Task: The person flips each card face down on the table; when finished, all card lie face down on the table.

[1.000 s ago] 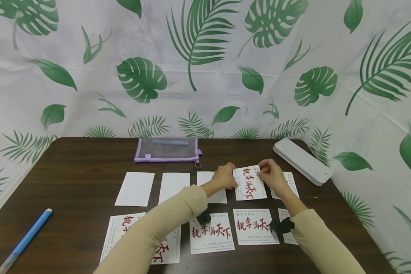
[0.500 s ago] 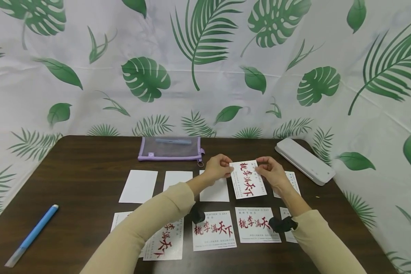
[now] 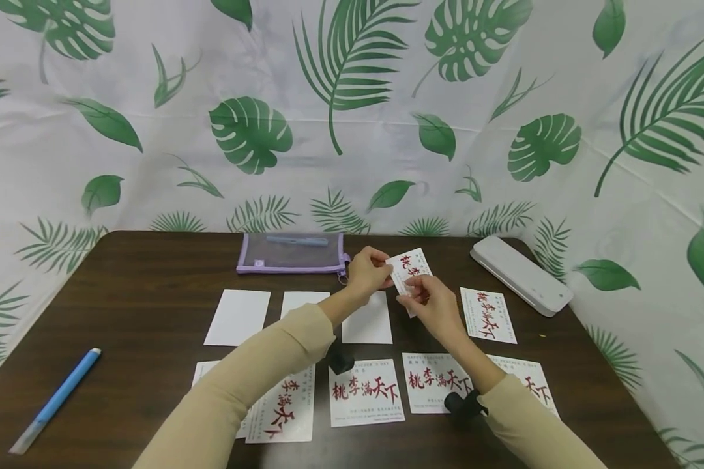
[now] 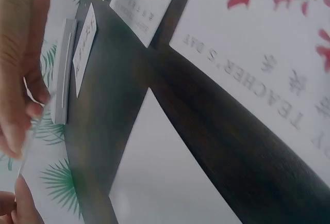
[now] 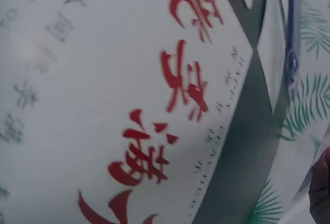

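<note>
Above the table, a white card with red Chinese characters (image 3: pixel 407 266) is held up and tilted between both hands. My left hand (image 3: pixel 368 270) pinches its left edge. Thumb and fingers of my right hand (image 3: pixel 433 305) pinch its lower right part and cover some of it. In the left wrist view the card shows as a thin edge between fingertips (image 4: pixel 23 198). Just below my left hand lies a blank white card (image 3: pixel 368 324). Right of my right hand lies another printed card (image 3: pixel 488 316).
Two more blank cards (image 3: pixel 237 317) lie to the left. Several printed cards (image 3: pixel 367 394) form a nearer row, partly under my sleeves. A mesh pencil pouch (image 3: pixel 293 255) and a long white case (image 3: pixel 521 277) lie at the back. A blue pen (image 3: pixel 55 400) is far left.
The printed card has risen from the table, moved up and left, and tilted. My right hand has shifted left and its grip has moved down the card, uncovering the printed card on the right.
</note>
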`<state>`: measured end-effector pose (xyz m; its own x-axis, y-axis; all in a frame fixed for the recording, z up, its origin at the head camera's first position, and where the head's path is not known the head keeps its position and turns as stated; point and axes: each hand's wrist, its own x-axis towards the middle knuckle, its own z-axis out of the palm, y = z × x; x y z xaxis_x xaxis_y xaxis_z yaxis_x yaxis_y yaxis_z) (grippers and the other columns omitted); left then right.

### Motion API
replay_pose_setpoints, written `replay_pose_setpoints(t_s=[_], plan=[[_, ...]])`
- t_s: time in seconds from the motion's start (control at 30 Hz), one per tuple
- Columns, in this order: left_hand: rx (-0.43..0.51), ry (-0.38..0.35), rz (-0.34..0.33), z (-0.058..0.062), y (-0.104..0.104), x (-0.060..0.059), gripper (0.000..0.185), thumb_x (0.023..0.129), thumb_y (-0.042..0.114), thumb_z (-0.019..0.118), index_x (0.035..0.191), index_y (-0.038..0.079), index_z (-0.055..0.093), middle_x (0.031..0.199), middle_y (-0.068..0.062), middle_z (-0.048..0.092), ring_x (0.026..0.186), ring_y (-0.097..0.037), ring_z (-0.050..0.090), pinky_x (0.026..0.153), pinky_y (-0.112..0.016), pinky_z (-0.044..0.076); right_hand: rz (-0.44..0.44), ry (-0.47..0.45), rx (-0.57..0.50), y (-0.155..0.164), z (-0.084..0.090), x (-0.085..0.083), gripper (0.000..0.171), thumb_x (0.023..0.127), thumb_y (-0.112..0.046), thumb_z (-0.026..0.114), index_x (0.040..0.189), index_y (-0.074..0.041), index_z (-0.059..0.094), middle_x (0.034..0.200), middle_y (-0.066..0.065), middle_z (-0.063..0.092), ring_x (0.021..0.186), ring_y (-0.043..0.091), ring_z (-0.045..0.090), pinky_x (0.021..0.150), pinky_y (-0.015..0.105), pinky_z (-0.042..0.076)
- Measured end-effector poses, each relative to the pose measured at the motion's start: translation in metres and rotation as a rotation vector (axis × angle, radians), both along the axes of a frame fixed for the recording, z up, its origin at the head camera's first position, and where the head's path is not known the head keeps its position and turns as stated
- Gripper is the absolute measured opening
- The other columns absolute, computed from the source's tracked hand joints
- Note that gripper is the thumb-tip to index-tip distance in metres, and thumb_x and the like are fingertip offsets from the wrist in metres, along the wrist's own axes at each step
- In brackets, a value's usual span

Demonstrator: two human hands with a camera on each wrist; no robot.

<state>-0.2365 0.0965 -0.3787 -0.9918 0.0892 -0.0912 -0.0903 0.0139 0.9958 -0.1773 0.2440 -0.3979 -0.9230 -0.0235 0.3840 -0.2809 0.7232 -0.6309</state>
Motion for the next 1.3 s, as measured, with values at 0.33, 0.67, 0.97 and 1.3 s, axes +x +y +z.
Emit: replay_pose_setpoints(t_s=[0.33,0.67,0.97,1.3], plan=[[0.061,0.02,0.017,0.013,0.007,0.004,0.022,0.084,-0.005,0.06,0.105,-0.004,0.058,0.085,-0.002,0.052,0.068,-0.015,0.063,0.062,-0.026,0.059,-0.027,0.268,0.226,-0.001,0.0,0.004,0.024,0.078,0.001,0.078,0.099,-0.001,0.066,0.082,0.011,0.063,0.07,0.019,0.057,0.061,0.029,0.047],[0.029,0.063,0.023,0.022,0.012,0.006,0.018,0.085,-0.002,0.063,0.102,-0.004,0.06,0.085,-0.006,0.058,0.073,-0.023,0.069,0.059,-0.023,0.058,-0.042,0.357,0.201,0.001,0.001,0.003,0.018,0.08,0.003,0.076,0.095,-0.001,0.068,0.084,0.013,0.062,0.072,0.022,0.059,0.061,0.033,0.05],[0.036,0.09,0.019,0.012,0.008,0.01,0.028,0.085,0.007,0.071,0.11,-0.002,0.062,0.105,-0.018,0.068,0.091,-0.024,0.071,0.07,-0.027,0.06,-0.166,0.307,-0.004,0.012,0.011,-0.003,0.013,0.083,0.006,0.071,0.095,0.005,0.066,0.081,0.017,0.063,0.069,0.014,0.056,0.062,0.014,0.043],[-0.144,0.111,0.018,-0.02,0.008,0.024,0.044,0.079,-0.001,0.075,0.123,0.003,0.066,0.106,-0.016,0.073,0.092,-0.027,0.073,0.072,-0.026,0.058,-0.226,-0.044,-0.379,0.024,0.016,-0.007,0.026,0.088,0.004,0.065,0.114,0.007,0.06,0.082,0.004,0.055,0.069,-0.001,0.047,0.058,0.01,0.041]])
